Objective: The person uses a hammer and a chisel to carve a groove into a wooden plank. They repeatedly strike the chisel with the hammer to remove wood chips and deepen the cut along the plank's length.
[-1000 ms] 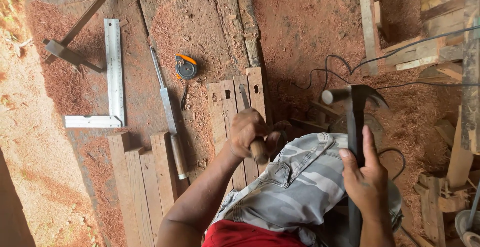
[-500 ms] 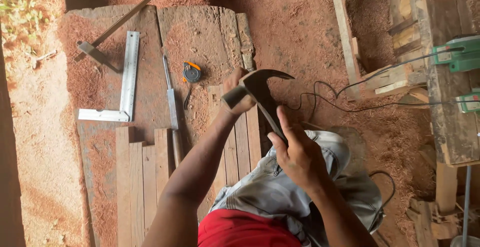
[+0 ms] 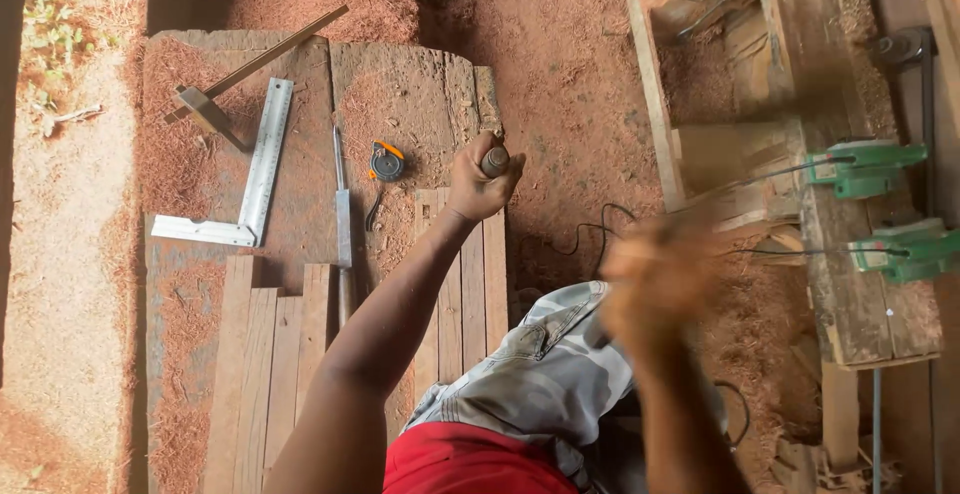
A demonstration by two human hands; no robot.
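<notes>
Left hand: fingers clamping one wooden handle, at 11 o'clock of the knee.
Right hand: blurring; fingers, cannot tell.
Measuring tools: one steel square, one tape measure.
Green clamps: two, lying at 3 o'clock.

Bare forearms without sleeves are seen, a red garment is worn at the waist, and pale grey camouflage-patterned trousers with stitched seams and a pocket are worn below.
</notes>
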